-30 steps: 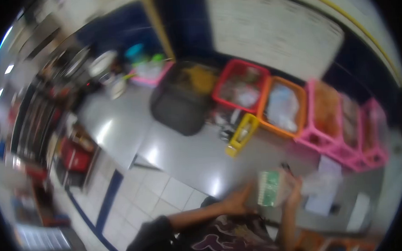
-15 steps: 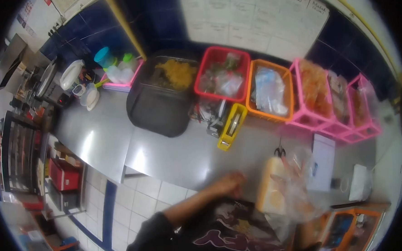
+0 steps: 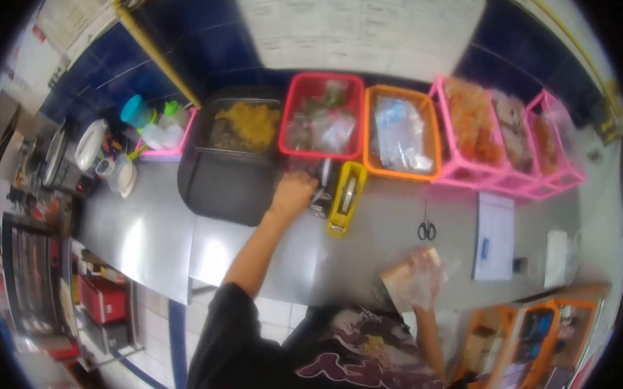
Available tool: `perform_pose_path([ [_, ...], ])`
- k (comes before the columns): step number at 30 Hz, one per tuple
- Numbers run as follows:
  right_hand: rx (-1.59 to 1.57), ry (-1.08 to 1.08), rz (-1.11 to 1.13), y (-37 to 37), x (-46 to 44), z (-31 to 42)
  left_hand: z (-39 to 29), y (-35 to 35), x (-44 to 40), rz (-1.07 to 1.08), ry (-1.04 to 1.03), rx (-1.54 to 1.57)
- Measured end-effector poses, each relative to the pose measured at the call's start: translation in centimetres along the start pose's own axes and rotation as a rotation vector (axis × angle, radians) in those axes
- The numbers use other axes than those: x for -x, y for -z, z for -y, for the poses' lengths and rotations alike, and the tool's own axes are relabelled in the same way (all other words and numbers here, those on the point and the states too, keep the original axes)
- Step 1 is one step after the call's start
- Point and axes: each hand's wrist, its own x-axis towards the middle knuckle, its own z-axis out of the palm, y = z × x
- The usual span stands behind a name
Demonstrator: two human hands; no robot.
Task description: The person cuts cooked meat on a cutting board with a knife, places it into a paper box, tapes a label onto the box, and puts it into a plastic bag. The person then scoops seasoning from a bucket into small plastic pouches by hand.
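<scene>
My left hand [image 3: 295,194] reaches over the steel table, with its fingers at a pile of small metal items [image 3: 323,194] between the black tray [image 3: 230,188] and the yellow tape dispenser [image 3: 347,201]. What its fingers hold, if anything, is hidden. Near the table's front edge, my right hand [image 3: 422,291] grips a flat package [image 3: 400,278], tan and white, with clear plastic about it. Black-handled scissors [image 3: 427,231] lie just beyond the package.
Along the wall stand a red basket [image 3: 290,114], an orange basket [image 3: 403,172] and pink baskets [image 3: 465,176] with bagged items. A clipboard with paper [image 3: 495,238] lies at the right. Bottles [image 3: 164,135] stand at the back left. Orange shelves [image 3: 508,325] are at the lower right.
My left hand has moved forward to the metal items beside the tape dispenser. The package in my right hand has shifted left and tilted, and the scissors now show fully.
</scene>
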Motion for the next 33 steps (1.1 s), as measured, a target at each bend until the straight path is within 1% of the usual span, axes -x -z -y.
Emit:
perform_pose_path([
  [2,0.259,0.072,-0.032,0.3,0.6,-0.3,0.0,-0.4,0.4,0.025,-0.032,0.001],
  [4,0.204,0.046,-0.090,0.6,0.8,-0.4,0.0,-0.3,0.9,-0.067,0.005,0.012],
  [5,0.157,0.012,-0.122,0.5,0.8,-0.5,0.0,-0.1,1.1,-0.054,-0.007,0.011],
  [6,0.147,0.013,-0.133,0.4,0.6,-0.7,-0.1,0.2,1.3,-0.123,-0.035,-0.014],
  [7,0.080,0.056,-0.167,0.1,0.4,-0.9,-0.1,0.7,1.5,-0.192,-0.063,-0.039],
  [8,0.015,0.103,-0.201,0.3,0.6,-1.2,-0.2,1.8,1.7,-0.184,-0.076,-0.040],
  [9,0.007,0.113,-0.216,0.5,1.0,-1.7,-0.4,3.0,2.1,-0.271,-0.083,-0.033],
  [10,0.177,0.166,-0.178,2.0,1.3,-2.7,-1.3,4.3,1.9,-0.359,-0.100,-0.014],
  [12,0.538,0.270,-0.134,6.2,2.4,-4.8,-5.0,7.3,1.7,-0.553,-0.063,0.069],
  [13,0.771,0.244,-0.182,5.8,3.2,-4.1,-7.7,7.9,1.8,-0.540,-0.095,0.105],
  [15,1.375,0.013,-0.296,0.6,4.5,-0.3,-14.4,7.8,2.5,-0.570,0.347,0.721],
  [16,1.585,-0.111,-0.320,-2.3,4.5,1.5,-17.3,6.4,2.6,-0.460,0.504,0.988],
  [17,1.733,-0.215,-0.324,-4.4,4.8,2.9,-20.3,4.4,2.7,-0.336,0.666,1.243],
  [18,1.833,-0.301,-0.303,-6.3,4.7,4.1,-23.2,1.3,3.1,-0.270,0.776,1.536],
  [19,1.827,-0.310,-0.317,-6.3,5.4,4.6,-25.8,-1.5,3.3,-0.190,0.883,1.825],
  [20,1.938,-0.121,-0.158,-6.0,6.2,5.0,-28.4,-2.7,3.4,-0.090,0.984,1.885],
  [21,1.986,-0.029,-0.088,-5.7,6.8,5.6,-30.3,-3.3,3.5,0.015,1.086,1.940],
  [22,2.035,0.068,-0.020,-5.8,7.3,6.4,-31.0,-2.7,3.5,0.039,1.078,1.941],
  [23,1.397,-0.058,0.035,-5.7,7.3,7.3,-31.6,-2.0,3.7,0.190,0.929,1.826],
  [24,1.070,-0.093,0.060,-5.6,7.2,8.1,-31.9,-1.4,3.7,0.325,0.779,1.699],
  [25,0.743,-0.137,0.073,-6.0,7.0,9.1,-31.7,-1.3,3.9,0.340,0.767,1.692],
  [27,2.030,0.451,0.322,-9.5,6.2,11.4,-30.5,-1.0,4.3,0.349,0.286,1.251],
  [28,2.023,0.451,0.301,-9.9,5.6,12.0,-29.9,-0.7,4.1,0.363,0.274,1.242],
  [30,2.093,0.775,0.397,-10.2,4.9,12.6,-28.9,0.2,3.5,0.585,0.037,1.121],
  [31,2.089,0.770,0.375,-9.9,4.8,12.3,-28.5,-0.1,3.4,0.601,0.027,1.111],
  [33,2.178,0.545,0.440,-8.9,4.6,11.2,-27.8,-0.8,3.1,0.729,0.067,1.164],
])
